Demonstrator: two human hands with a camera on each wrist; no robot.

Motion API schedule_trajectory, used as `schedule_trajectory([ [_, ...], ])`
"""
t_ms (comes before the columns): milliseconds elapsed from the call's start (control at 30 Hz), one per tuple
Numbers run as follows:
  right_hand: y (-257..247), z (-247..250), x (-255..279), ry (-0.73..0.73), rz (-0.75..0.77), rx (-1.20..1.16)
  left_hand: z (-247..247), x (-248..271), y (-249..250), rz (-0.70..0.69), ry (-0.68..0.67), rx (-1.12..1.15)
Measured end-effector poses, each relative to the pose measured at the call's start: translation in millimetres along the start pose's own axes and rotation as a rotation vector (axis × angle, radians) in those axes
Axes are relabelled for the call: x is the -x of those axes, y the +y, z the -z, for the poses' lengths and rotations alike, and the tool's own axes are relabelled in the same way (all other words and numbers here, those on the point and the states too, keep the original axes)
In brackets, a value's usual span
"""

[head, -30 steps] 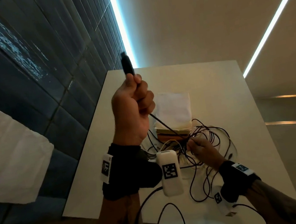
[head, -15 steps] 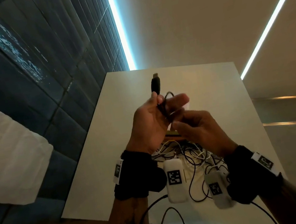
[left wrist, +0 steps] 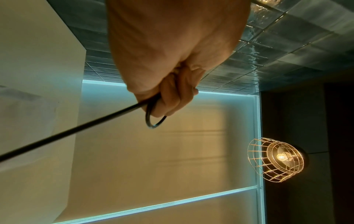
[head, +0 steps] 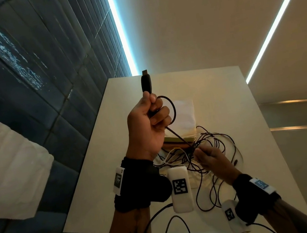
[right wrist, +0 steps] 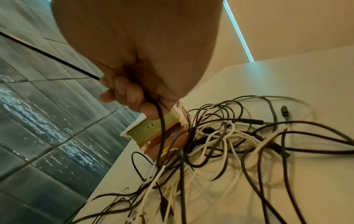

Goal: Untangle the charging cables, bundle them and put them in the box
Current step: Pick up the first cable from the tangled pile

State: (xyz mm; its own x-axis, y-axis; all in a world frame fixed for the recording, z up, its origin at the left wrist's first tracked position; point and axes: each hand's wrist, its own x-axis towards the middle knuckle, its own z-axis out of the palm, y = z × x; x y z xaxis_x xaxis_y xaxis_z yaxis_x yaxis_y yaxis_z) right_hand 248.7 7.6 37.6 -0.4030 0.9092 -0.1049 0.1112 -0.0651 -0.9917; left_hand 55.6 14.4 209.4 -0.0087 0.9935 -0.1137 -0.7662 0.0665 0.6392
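Right now the left hand [head: 148, 125] is raised above the desk [head: 102, 154], fist closed round a black cable [head: 179, 138] just under its USB plug [head: 146, 83], which sticks up out of the fist. One small loop of that cable already curls out beside the knuckles; the left wrist view shows it hanging from the curled fingers [left wrist: 172, 100], with the cable running off taut. From there the cable slants down to the right hand [head: 208, 158], low over the desk, whose fingers [right wrist: 132, 97] pinch the same black cable where it leaves the tangle [right wrist: 220, 145].

That tangle of black and white cables lies on the desk, touching the box [right wrist: 153, 128], a small green-and-orange thing with a white paper or lid [head: 184, 115] on top; whether it stands open I cannot tell. Nothing is in it yet, as far as I can see.

By my judgement the step is coiling this one cable while drawing it free, and the task is at an early stage. To do it well, I would let the right hand slide along the cable, not yank, feeding slack up so the left can lay each loop the same size as the first. Where the cable dives under white ones, lift those off first; a hard pull would likely tighten the knot and drag the whole heap, box included, toward the desk's edge.
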Motion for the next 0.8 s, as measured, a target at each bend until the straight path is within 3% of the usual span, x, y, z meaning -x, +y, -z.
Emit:
schedule_trajectory([
  [267, 34.1, 0.5, -5.6, 0.014, -0.134, 0.009, -0.5, 0.2, 8.4, -0.08, 0.062, -0.043],
  [433, 31.4, 6.0, -9.7, 0.15, -0.161, 0.103, 9.0, 1.5, 6.3, 0.012, 0.077, -0.058],
  [533, -5.5, 9.9, -22.8, 0.339, -0.132, -0.048, 13.1, 1.7, -0.8, 0.08, 0.115, -0.155],
  [600, -47.9, 10.2, -32.1, 0.383, -0.05, -0.168, 15.0, 2.0, -9.8, 0.126, 0.175, -0.201],
  [700, -100.4, 5.5, -36.1, 0.344, 0.118, -0.182, 14.7, 2.8, -22.8, 0.193, 0.255, -0.269],
  [800, -124.0, -4.8, -23.6, 0.215, 0.221, -0.126, 13.2, 2.5, -27.3, 0.23, 0.298, -0.273],
])
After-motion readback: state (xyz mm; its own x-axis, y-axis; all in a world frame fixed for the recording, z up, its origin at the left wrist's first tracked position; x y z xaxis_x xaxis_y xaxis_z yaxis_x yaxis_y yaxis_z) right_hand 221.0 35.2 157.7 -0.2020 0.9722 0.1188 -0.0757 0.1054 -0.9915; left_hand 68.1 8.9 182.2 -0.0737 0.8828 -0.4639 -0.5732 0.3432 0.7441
